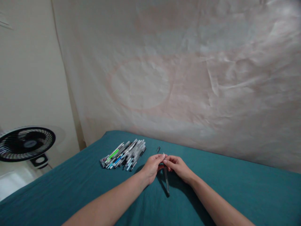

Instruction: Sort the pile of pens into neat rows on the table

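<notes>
the person's left hand [151,167] and right hand [176,164] meet, fingertips pinched together around the far end of a clear pen [166,182]. the pen slants back toward the person, over a teal cloth [235,175]; whether its near end touches the cloth is hard to tell. a small dark cap [158,149] lies just beyond the hands, and a heap of pens [127,153] lies to the left, near the left hand.
</notes>
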`<move>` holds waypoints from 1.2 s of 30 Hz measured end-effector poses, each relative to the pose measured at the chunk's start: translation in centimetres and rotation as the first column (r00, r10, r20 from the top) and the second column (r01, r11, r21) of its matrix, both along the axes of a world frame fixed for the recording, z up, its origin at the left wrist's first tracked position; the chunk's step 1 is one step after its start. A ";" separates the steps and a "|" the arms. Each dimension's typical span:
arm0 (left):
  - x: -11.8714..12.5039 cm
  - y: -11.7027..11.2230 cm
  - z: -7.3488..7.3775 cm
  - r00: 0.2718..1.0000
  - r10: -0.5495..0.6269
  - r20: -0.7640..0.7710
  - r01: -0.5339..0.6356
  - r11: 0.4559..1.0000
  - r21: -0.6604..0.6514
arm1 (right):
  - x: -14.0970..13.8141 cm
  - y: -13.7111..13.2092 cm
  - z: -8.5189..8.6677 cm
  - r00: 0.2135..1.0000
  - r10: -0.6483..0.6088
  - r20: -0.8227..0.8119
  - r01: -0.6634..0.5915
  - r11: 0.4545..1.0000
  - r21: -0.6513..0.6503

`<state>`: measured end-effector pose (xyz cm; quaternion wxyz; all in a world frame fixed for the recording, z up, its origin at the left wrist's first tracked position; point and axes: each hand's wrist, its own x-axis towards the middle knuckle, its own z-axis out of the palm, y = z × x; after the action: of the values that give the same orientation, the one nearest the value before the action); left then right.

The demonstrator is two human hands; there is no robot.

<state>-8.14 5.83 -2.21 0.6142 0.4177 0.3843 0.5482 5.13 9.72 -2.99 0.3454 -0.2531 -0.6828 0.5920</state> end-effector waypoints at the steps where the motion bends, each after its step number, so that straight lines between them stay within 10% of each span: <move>1: -0.1 0.1 0.1 0.997 0.034 -0.066 -0.034 0.999 -0.004 | 0.0 0.0 -0.1 1.000 0.012 0.004 -0.012 1.000 -0.001; 9: -3.6 2.6 1.7 0.703 0.261 -0.661 -0.191 0.965 0.178 | 0.1 -0.2 0.1 0.996 0.091 0.016 -0.090 0.995 -0.042; 21: -3.2 4.6 0.7 -0.105 0.341 -0.934 -0.081 0.933 0.350 | 0.5 0.0 0.4 0.998 0.032 -0.061 -0.038 0.994 -0.103; 27: -3.2 4.3 -0.1 -0.211 0.381 -0.900 0.018 0.922 0.386 | 0.5 0.0 0.5 0.998 0.024 -0.059 -0.030 0.995 -0.098; 36: -3.9 3.9 -0.3 -0.151 0.425 -0.892 0.085 0.905 0.417 | 0.4 -0.1 0.5 0.999 0.003 -0.037 -0.007 0.995 -0.096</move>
<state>-12.07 9.77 -2.55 -0.0463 0.7249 0.6630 0.1814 5.56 9.65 -2.45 0.3440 -0.2567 -0.6477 0.6295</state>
